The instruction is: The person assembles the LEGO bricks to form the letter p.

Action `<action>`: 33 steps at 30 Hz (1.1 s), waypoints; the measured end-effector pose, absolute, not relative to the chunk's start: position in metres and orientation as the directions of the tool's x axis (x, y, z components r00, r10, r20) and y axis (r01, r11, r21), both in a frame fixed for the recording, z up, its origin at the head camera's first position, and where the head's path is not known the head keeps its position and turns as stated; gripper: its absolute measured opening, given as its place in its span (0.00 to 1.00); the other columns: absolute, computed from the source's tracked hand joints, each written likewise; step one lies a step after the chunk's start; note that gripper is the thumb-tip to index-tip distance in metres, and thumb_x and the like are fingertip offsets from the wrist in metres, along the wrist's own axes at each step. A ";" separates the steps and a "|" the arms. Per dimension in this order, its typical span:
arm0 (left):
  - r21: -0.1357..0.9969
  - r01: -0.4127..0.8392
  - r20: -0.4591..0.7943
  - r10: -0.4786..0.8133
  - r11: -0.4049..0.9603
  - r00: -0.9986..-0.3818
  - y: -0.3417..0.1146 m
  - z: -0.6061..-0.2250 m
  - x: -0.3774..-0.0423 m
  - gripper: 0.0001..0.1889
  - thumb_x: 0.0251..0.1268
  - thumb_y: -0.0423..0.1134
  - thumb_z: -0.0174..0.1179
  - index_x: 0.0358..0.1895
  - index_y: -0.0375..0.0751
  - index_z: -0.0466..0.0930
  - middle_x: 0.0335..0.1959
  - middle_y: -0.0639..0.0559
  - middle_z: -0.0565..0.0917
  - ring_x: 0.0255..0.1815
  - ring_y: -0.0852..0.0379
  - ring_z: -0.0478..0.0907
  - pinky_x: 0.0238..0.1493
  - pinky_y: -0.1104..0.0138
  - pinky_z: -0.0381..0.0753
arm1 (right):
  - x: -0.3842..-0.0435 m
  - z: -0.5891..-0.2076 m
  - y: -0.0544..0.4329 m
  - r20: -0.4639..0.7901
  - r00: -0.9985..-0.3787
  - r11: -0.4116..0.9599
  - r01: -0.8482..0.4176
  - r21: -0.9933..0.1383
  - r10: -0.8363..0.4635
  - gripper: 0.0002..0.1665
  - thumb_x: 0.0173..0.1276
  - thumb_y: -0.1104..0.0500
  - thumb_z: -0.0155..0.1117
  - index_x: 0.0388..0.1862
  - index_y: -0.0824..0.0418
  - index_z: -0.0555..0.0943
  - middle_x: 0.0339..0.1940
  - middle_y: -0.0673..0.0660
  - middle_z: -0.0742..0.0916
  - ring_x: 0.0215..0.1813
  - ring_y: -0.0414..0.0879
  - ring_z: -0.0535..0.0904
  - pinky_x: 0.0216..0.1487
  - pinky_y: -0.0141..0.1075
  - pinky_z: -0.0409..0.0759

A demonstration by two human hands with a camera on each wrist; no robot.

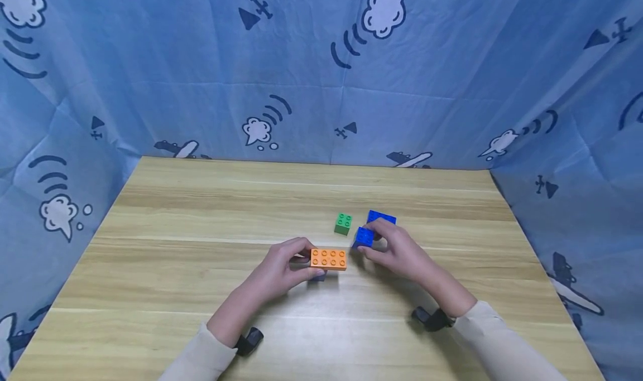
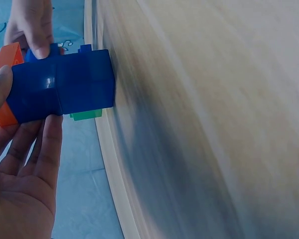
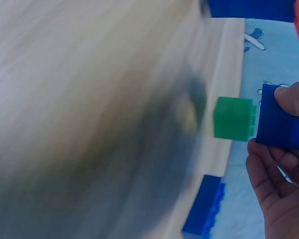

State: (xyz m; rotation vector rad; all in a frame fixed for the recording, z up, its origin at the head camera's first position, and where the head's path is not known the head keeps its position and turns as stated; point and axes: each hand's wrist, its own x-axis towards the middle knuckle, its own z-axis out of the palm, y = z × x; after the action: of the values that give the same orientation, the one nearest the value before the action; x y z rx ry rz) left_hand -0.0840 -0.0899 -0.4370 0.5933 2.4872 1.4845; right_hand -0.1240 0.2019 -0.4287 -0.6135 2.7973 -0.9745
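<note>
My left hand [image 1: 273, 272] grips a stack of toy building bricks between thumb and fingers. An orange eight-stud brick [image 1: 329, 260] tops the stack; the blue bricks [image 2: 65, 87] beneath it show best in the left wrist view, raised over the table. To the right, my right hand [image 1: 399, 250] pinches a small blue brick [image 1: 364, 237], held just off the stack's far right side. Its plain blue side faces the right wrist camera, with the thumb [image 3: 291, 99] on one edge and fingertips on the opposite one.
A small green brick [image 1: 344, 223] stands on the wooden table [image 1: 201, 213], beyond the stack. Behind my right hand lies a longer blue brick [image 1: 382, 217], partly hidden by the fingers. A blue patterned curtain [image 1: 301, 63] borders the table's back and sides.
</note>
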 end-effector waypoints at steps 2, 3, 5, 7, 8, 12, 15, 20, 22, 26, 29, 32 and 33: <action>0.877 0.239 0.044 0.425 0.417 -0.904 -0.090 -0.438 -0.084 0.12 0.63 0.42 0.75 0.45 0.48 0.82 0.46 0.55 0.88 0.52 0.58 0.86 0.57 0.69 0.89 | -0.123 -0.424 0.199 0.055 -0.905 0.690 -0.359 -0.628 -0.421 0.22 0.68 0.55 0.76 0.57 0.60 0.83 0.47 0.54 0.88 0.48 0.50 0.82 0.49 0.46 0.89; 0.879 0.238 0.044 0.425 0.414 -0.904 -0.090 -0.438 -0.084 0.12 0.63 0.42 0.75 0.45 0.48 0.82 0.46 0.55 0.88 0.52 0.58 0.86 0.57 0.69 0.89 | -0.123 -0.422 0.197 0.071 -0.902 0.680 -0.371 -0.633 -0.426 0.22 0.68 0.55 0.77 0.57 0.60 0.83 0.47 0.54 0.88 0.48 0.50 0.82 0.49 0.46 0.89; 0.881 0.236 0.045 0.425 0.409 -0.904 -0.090 -0.439 -0.084 0.12 0.63 0.42 0.75 0.45 0.48 0.82 0.47 0.54 0.88 0.52 0.57 0.86 0.57 0.69 0.89 | -0.123 -0.418 0.195 0.103 -0.895 0.659 -0.393 -0.641 -0.433 0.21 0.66 0.56 0.78 0.56 0.60 0.84 0.46 0.53 0.88 0.48 0.52 0.82 0.48 0.47 0.88; 0.883 0.237 0.048 0.425 0.406 -0.904 -0.090 -0.439 -0.084 0.12 0.64 0.42 0.75 0.45 0.48 0.83 0.46 0.54 0.88 0.52 0.58 0.86 0.57 0.69 0.89 | -0.122 -0.414 0.192 0.133 -0.889 0.642 -0.412 -0.647 -0.437 0.21 0.65 0.58 0.78 0.56 0.60 0.84 0.46 0.53 0.87 0.47 0.54 0.82 0.47 0.47 0.88; 0.883 0.238 0.049 0.425 0.404 -0.904 -0.090 -0.439 -0.084 0.12 0.64 0.42 0.75 0.46 0.48 0.83 0.46 0.54 0.88 0.52 0.57 0.86 0.57 0.69 0.89 | -0.121 -0.413 0.191 0.146 -0.887 0.635 -0.420 -0.648 -0.438 0.21 0.65 0.58 0.79 0.55 0.60 0.84 0.46 0.53 0.87 0.47 0.54 0.82 0.47 0.46 0.88; 0.882 0.248 0.059 0.426 0.402 -0.903 -0.091 -0.439 -0.084 0.12 0.64 0.42 0.75 0.46 0.48 0.83 0.46 0.54 0.88 0.51 0.57 0.86 0.57 0.70 0.88 | -0.120 -0.409 0.187 0.189 -0.880 0.610 -0.443 -0.657 -0.435 0.21 0.64 0.59 0.79 0.55 0.60 0.85 0.45 0.52 0.87 0.46 0.51 0.81 0.48 0.47 0.87; 0.881 0.252 0.064 0.427 0.400 -0.902 -0.091 -0.440 -0.084 0.13 0.63 0.42 0.75 0.46 0.48 0.83 0.46 0.54 0.88 0.51 0.57 0.86 0.57 0.70 0.88 | -0.119 -0.408 0.185 0.211 -0.881 0.586 -0.444 -0.678 -0.424 0.21 0.64 0.59 0.79 0.54 0.60 0.85 0.44 0.52 0.87 0.44 0.49 0.81 0.48 0.46 0.88; 0.879 0.261 0.073 0.427 0.400 -0.901 -0.091 -0.441 -0.084 0.13 0.63 0.42 0.75 0.46 0.48 0.83 0.46 0.55 0.88 0.51 0.58 0.86 0.57 0.70 0.88 | -0.118 -0.407 0.178 0.209 -0.893 0.503 -0.403 -0.764 -0.399 0.20 0.64 0.61 0.78 0.54 0.62 0.85 0.47 0.55 0.87 0.45 0.45 0.81 0.51 0.43 0.89; 0.877 0.265 0.077 0.427 0.400 -0.901 -0.091 -0.441 -0.084 0.13 0.63 0.42 0.75 0.46 0.48 0.83 0.46 0.55 0.88 0.51 0.58 0.86 0.57 0.70 0.88 | -0.117 -0.406 0.175 0.198 -0.897 0.472 -0.383 -0.794 -0.395 0.20 0.64 0.62 0.78 0.55 0.63 0.85 0.49 0.56 0.87 0.46 0.42 0.81 0.54 0.41 0.89; 0.877 0.274 0.087 0.430 0.395 -0.899 -0.091 -0.441 -0.084 0.13 0.63 0.42 0.75 0.46 0.48 0.83 0.46 0.55 0.88 0.51 0.57 0.87 0.56 0.70 0.88 | -0.115 -0.405 0.169 0.191 -0.896 0.427 -0.368 -0.826 -0.402 0.21 0.64 0.64 0.78 0.55 0.65 0.84 0.49 0.58 0.86 0.47 0.42 0.80 0.54 0.37 0.88; 0.874 0.285 0.097 0.434 0.392 -0.896 -0.091 -0.441 -0.084 0.13 0.63 0.42 0.76 0.46 0.47 0.82 0.45 0.55 0.87 0.51 0.57 0.87 0.56 0.69 0.89 | -0.114 -0.404 0.164 0.181 -0.892 0.403 -0.359 -0.842 -0.415 0.20 0.64 0.65 0.78 0.55 0.64 0.84 0.49 0.57 0.86 0.48 0.44 0.80 0.54 0.40 0.89; 0.873 0.290 0.101 0.437 0.391 -0.894 -0.091 -0.441 -0.084 0.13 0.63 0.43 0.75 0.46 0.47 0.83 0.45 0.55 0.88 0.51 0.57 0.87 0.57 0.68 0.89 | -0.113 -0.404 0.160 0.165 -0.886 0.383 -0.347 -0.856 -0.433 0.20 0.64 0.65 0.77 0.54 0.63 0.84 0.49 0.56 0.86 0.48 0.43 0.80 0.56 0.44 0.89; 0.874 0.290 0.101 0.438 0.390 -0.893 -0.091 -0.441 -0.084 0.13 0.63 0.43 0.75 0.47 0.47 0.83 0.45 0.55 0.88 0.51 0.57 0.87 0.57 0.68 0.89 | -0.112 -0.405 0.159 0.163 -0.883 0.375 -0.346 -0.860 -0.441 0.19 0.65 0.65 0.77 0.54 0.63 0.85 0.48 0.56 0.86 0.48 0.43 0.80 0.56 0.43 0.89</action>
State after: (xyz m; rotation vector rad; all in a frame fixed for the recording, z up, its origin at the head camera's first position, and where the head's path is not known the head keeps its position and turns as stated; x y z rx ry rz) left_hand -0.0844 -0.0915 -0.4412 0.6590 2.4942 1.5226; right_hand -0.1125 0.1585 -0.4046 -0.7250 2.5257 -1.5438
